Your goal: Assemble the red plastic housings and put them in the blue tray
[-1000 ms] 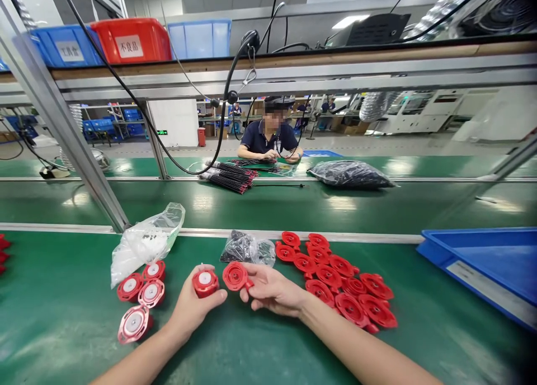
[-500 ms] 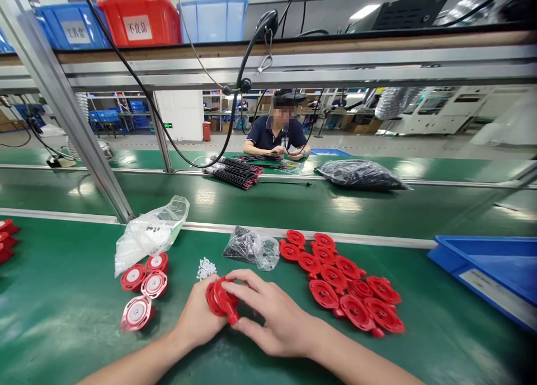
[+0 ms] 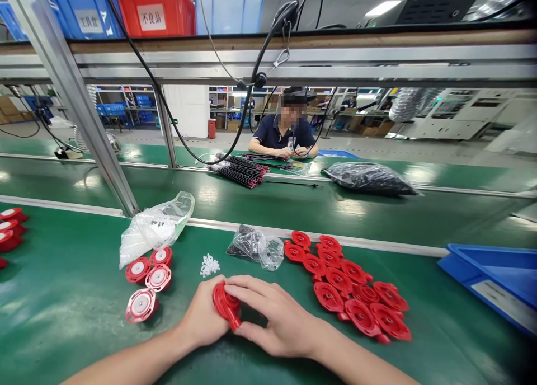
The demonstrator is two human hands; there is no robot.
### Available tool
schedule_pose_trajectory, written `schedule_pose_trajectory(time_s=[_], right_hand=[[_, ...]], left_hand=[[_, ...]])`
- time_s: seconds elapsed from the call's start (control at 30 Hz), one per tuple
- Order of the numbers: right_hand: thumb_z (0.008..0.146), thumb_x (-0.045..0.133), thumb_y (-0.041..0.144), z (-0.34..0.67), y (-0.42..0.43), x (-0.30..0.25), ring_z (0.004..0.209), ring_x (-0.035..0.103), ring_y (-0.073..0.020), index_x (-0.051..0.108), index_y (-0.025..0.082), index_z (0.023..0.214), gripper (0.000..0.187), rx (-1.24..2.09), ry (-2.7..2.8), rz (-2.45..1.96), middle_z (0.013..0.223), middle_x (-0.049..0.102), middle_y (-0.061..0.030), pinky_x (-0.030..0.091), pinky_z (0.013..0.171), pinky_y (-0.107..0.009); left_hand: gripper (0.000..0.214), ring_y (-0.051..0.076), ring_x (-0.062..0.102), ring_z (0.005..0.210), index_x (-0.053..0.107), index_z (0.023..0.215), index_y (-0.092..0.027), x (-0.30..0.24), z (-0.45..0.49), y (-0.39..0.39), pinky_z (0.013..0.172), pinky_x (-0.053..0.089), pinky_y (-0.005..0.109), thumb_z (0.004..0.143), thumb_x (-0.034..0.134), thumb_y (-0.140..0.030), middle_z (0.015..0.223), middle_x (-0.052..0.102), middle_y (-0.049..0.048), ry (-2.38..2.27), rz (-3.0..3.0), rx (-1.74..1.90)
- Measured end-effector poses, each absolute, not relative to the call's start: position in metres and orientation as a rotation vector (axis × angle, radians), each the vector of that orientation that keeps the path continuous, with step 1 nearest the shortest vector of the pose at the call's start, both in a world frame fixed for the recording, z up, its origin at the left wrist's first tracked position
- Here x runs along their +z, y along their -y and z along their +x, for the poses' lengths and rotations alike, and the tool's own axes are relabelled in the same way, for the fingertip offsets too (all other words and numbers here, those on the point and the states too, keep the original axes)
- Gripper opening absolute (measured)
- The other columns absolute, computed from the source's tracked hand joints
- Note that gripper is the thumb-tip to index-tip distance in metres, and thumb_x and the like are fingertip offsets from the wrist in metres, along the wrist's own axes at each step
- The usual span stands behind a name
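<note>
Pinching with the fingers of the right hand (image 3: 279,318): forefinger laid on the upper rim of a red part (image 3: 226,306), thumb against the end of its stub, open gap between the 2. Gripping the same part from the other side with the left hand (image 3: 205,312), fingers wrapped behind and mostly hidden. Held above the green bench (image 3: 62,329), between 2 groups of red pieces, with stub slanting down towards the right thumb; underside covered by the left hand. Over to the left, beyond the left forearm, 4 red pieces with white discs (image 3: 158,277), set close together, and just behind them a clear bag of white bits (image 3: 140,234). At the far left edge, more red pieces (image 3: 10,239), partly cut off from view. Just beyond the hands, a small pile of loose white bits (image 3: 208,266), with a clear bag of dark bits (image 3: 247,245) near it. To the right, 12 open-faced red pieces (image 3: 339,280) crowded together, then a blue tray (image 3: 495,256). Farther across, a bundle of black cables (image 3: 239,171) with red ends, a stuffed dark bag (image 3: 371,178) and a person in a dark shirt (image 3: 283,134). Overhead, on a shelf (image 3: 377,39), 1 red bin (image 3: 153,10) with blue bins (image 3: 230,13) on both sides.
</note>
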State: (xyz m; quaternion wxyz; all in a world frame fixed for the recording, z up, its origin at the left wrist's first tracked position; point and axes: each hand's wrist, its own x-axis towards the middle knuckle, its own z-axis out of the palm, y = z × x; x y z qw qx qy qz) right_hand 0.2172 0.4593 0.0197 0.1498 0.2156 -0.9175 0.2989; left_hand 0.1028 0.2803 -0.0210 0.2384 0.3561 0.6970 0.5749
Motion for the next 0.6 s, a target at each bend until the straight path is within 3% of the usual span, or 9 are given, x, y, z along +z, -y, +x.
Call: schedule_pose_trajectory(time_s=[0.43, 0.6], right_hand=[[0.104, 0.056, 0.041, 0.2180, -0.4585, 0.0230, 0.128, 0.060, -0.0283, 0.045, 0.023, 0.150, 0.051, 0.685, 2.619, 0.668, 0.146, 0.057, -0.0162, 0.057, 0.093, -0.037], [0.104, 0.055, 0.043, 0.2128, -0.4629, 0.0164, 0.117, 0.064, -0.0311, 0.041, 0.023, 0.154, 0.056, 0.615, 2.604, 0.737, 0.147, 0.056, -0.0186, 0.058, 0.086, -0.042]], left_hand=[[0.023, 0.009, 0.035, 0.062, 0.044, 0.072, -0.020, -0.0193, 0.1041, -0.2793, 0.056, 0.029, 0.026, 0.062, 0.063, -0.010, 0.064, 0.047, -0.0079, -1.984, 1.005, 1.518], [0.019, 0.013, 0.051, 0.068, 0.057, 0.082, -0.016, -0.0159, 0.1063, -0.2805, 0.062, 0.040, 0.026, 0.065, 0.064, -0.011, 0.074, 0.062, -0.0026, -1.909, 0.989, 1.536]])
